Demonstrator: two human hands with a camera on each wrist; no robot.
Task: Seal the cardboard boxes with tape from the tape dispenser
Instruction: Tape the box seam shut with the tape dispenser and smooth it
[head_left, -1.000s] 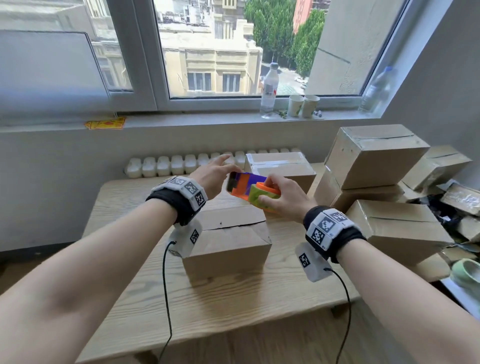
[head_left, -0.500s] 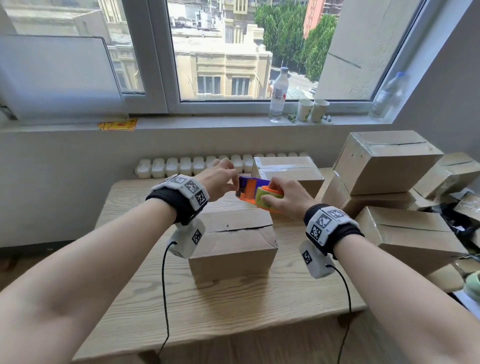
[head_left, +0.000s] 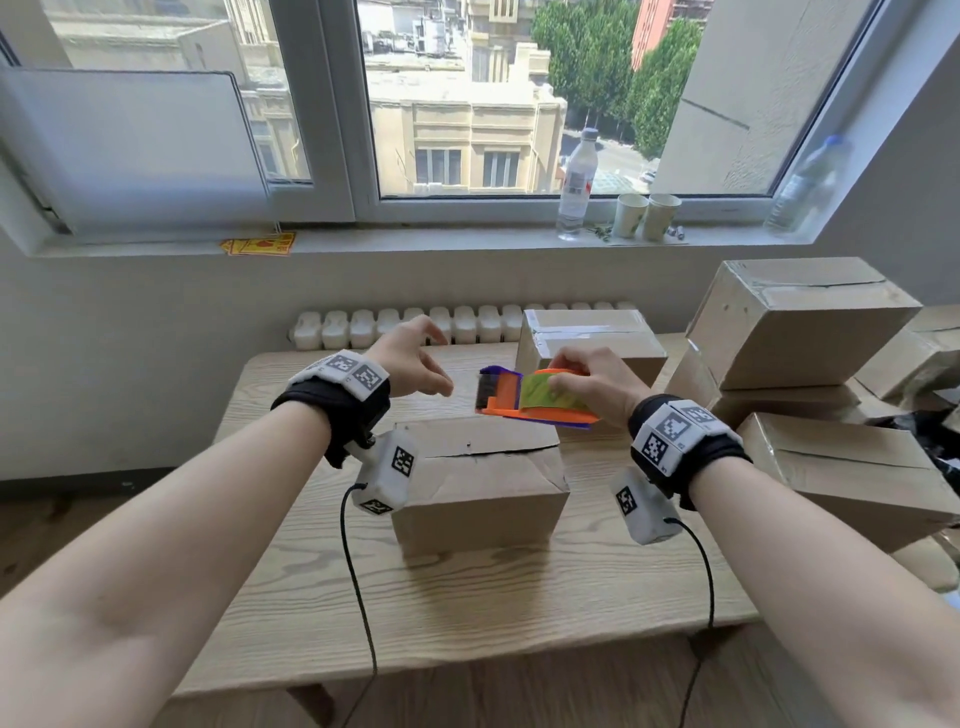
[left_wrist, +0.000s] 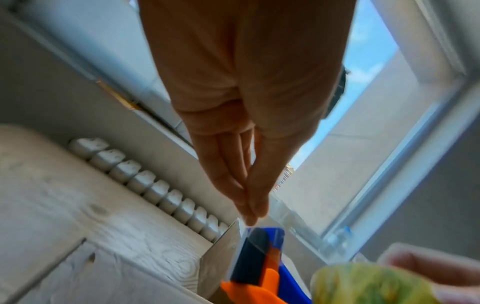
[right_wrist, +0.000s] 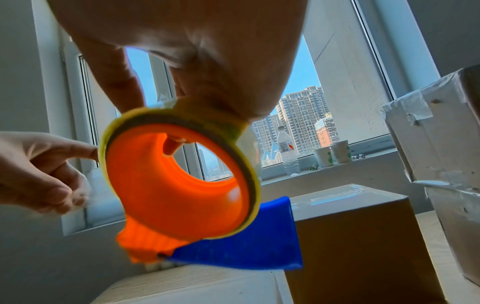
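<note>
My right hand (head_left: 597, 384) grips an orange and blue tape dispenser (head_left: 511, 400) by its yellow-green tape roll (head_left: 545, 395); it hangs just above the far edge of a brown cardboard box (head_left: 483, 478). The box stands mid-table, its top flaps closed with a dark open seam. The dispenser (right_wrist: 182, 185) lies on its side, mouth toward my left hand (head_left: 415, 364). My left hand (left_wrist: 249, 214) is a short way left of the mouth, thumb and fingertips pinched together on what looks like the clear tape end, only faintly visible.
A taped box (head_left: 587, 338) stands behind the dispenser on the wooden table (head_left: 519, 597). Several more cardboard boxes (head_left: 800, 322) are stacked at the right. A white radiator (head_left: 415, 322) runs behind the table. A bottle (head_left: 576, 187) and two cups (head_left: 644, 215) sit on the windowsill.
My left hand reached the dispenser's mouth, pinched there, and has now drawn back to the left. The right hand has turned the dispenser flatter and shifted slightly right.
</note>
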